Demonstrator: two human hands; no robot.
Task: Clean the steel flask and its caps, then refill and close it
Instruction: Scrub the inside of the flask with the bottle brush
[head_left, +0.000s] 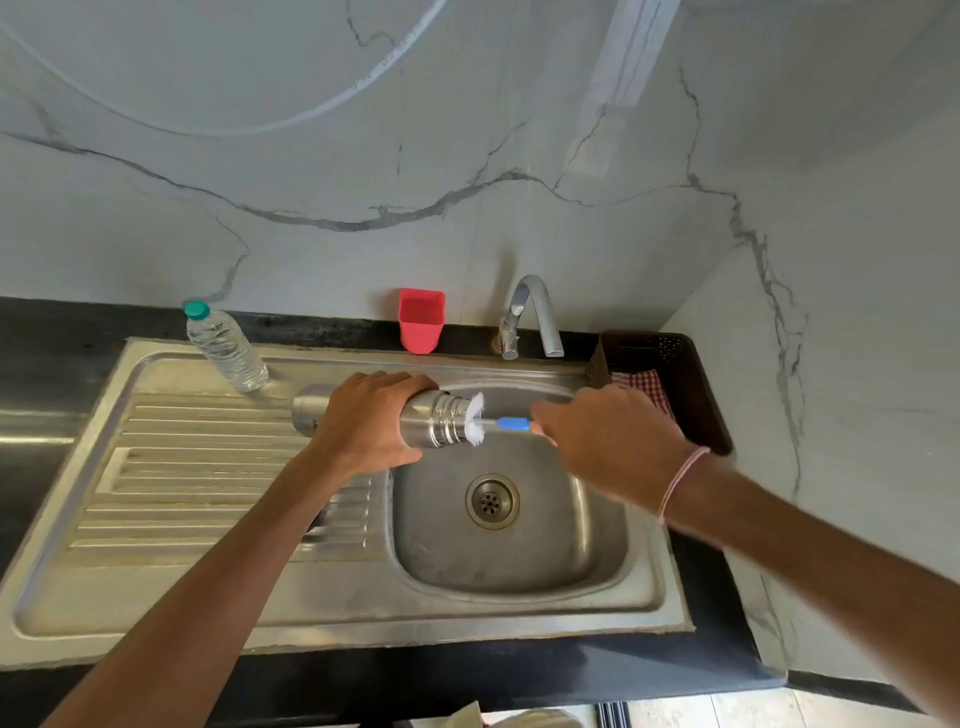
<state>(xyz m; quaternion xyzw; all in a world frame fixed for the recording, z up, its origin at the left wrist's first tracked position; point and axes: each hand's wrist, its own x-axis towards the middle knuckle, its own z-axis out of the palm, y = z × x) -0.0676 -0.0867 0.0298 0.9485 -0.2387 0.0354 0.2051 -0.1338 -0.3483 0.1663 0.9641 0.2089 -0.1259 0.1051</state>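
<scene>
Marble wall (311, 156) backs a steel sink (363, 613) on black counter (41, 353); left hand (371, 421) grips flask (431, 418), right hand (602, 436) grips brush (475, 418).

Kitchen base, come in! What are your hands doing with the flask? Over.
Left hand grips steel flask, sideways over sink. Right hand holds brush, bristles at flask mouth. Nothing blocking.

The flask (434, 420) is silver steel, ringed near its mouth. The brush (475, 420) has white bristles and a blue handle. The cup (421, 322) is red, the bottle (227, 349) clear (its cap green), the cloth (647, 387) red-and-white checked, the basket (698, 366) dark brown, the surface (47, 335) black. The wall (311, 171) is white marble veined with grey.
</scene>
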